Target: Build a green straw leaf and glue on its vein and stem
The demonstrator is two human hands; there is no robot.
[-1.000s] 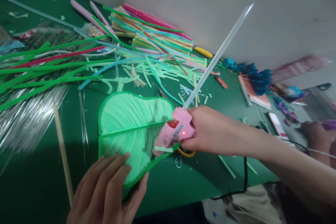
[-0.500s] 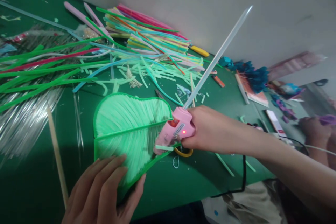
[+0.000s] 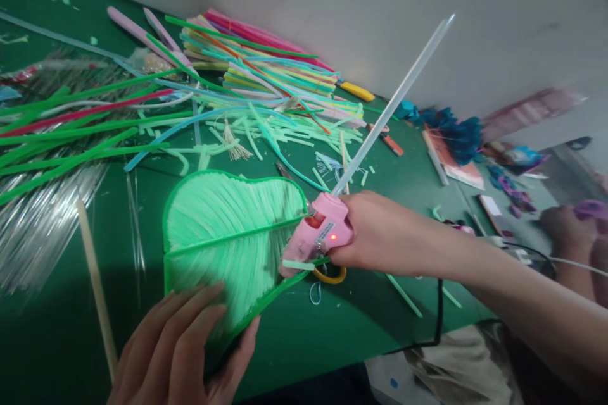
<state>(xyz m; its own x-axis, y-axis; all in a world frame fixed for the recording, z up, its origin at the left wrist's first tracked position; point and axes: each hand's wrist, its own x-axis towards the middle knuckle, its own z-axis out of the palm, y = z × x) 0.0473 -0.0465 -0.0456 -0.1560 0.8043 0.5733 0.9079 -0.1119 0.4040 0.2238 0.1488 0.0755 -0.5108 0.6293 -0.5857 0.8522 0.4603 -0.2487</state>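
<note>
- Here's the green leaf panel (image 3: 223,202), on the near part of the table (image 3: 304,354), pale fill inside a brighter rim; everything else gets placed from it.
- At its near left corner, the left hand (image 3: 178,335) has it between fingers and thumb, fingers over the face, thumb along the near rim. A slack hold could let the panel twist and spoil a glue line.
- Over on its right end, the right hand (image 3: 363,228) is wrapped tight around the pink glue gun (image 3: 325,224), red light glowing. Nose right down by the near rim! Contact I can't tell; lingering heat could soften or smear the fill.
- A pale strip (image 3: 298,265) lies across that nose; it could stick to the glue where it isn't wanted.
- Up from the panel's right end, a long glue stick (image 3: 396,101) juts out of the gun, and its length could tug the aim off.
- Peeking out at the panel's right end, scissors with a yellow handle (image 3: 332,279): a panel resting on them could rock.
- Farther right of the panel, toward the near side, a black cable (image 3: 439,313) hangs beneath the right forearm; a snag could jerk the nozzle.
- Beyond the panel's far edge, loose offcuts (image 3: 294,130) could cling to wet glue.
</note>
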